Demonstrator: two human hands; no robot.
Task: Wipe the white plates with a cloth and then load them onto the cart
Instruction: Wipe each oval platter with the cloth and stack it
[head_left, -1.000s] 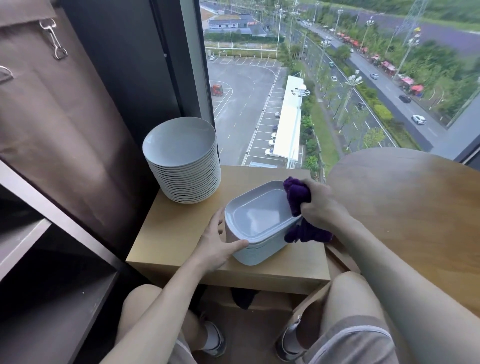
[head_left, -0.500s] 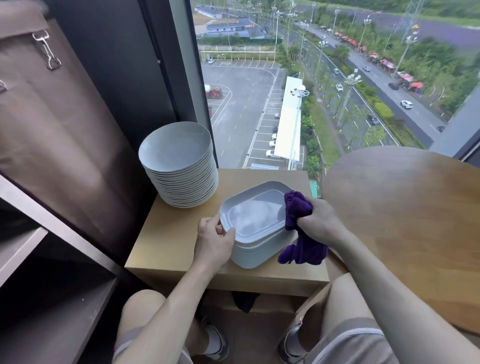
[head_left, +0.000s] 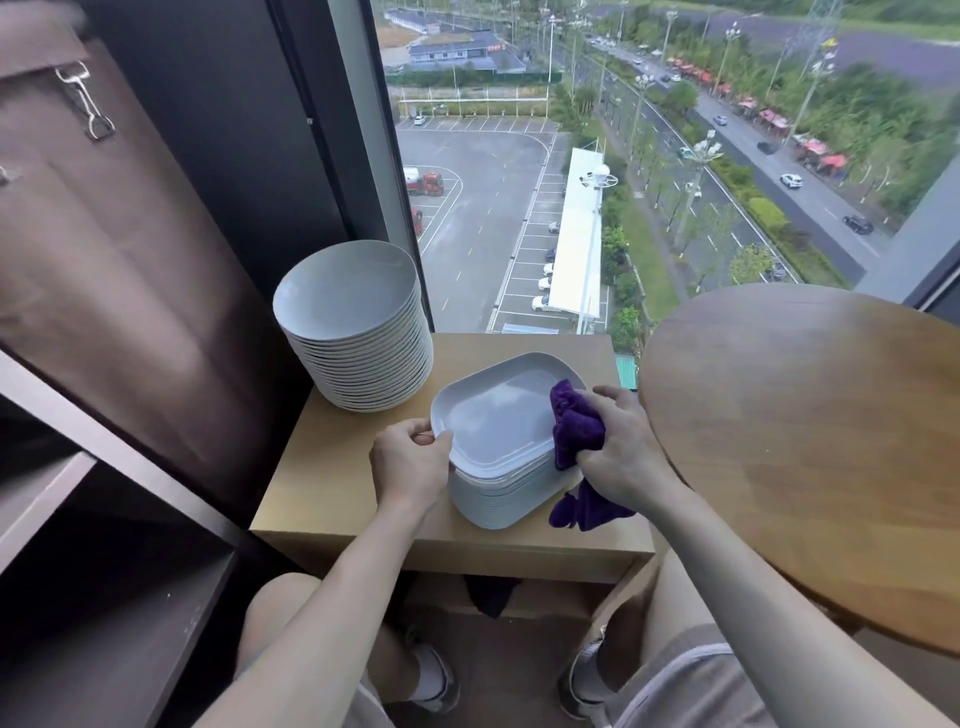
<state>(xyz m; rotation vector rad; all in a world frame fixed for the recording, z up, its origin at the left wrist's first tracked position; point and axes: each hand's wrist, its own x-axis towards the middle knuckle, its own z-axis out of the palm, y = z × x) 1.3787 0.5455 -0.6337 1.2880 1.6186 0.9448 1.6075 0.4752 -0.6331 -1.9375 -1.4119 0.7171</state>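
Since the picture half a second before, the left hand (head_left: 410, 462) had stayed curled on the rim at the 9 o'clock corner of the top white rounded-rectangular plate (head_left: 498, 415). The right hand (head_left: 618, 447), fisted round the crumpled purple cloth (head_left: 574, 421), had brought the cloth a little further in from the 3 o'clock edge onto the plate's face. The plate lay face up and slightly skewed on the stack of like white plates (head_left: 498, 499) at the near right of the pale wooden bench (head_left: 322, 478), its long axis running roughly from 7 to 1 o'clock, with a tall stack of round white plates (head_left: 358, 358) at 10 o'clock from it.
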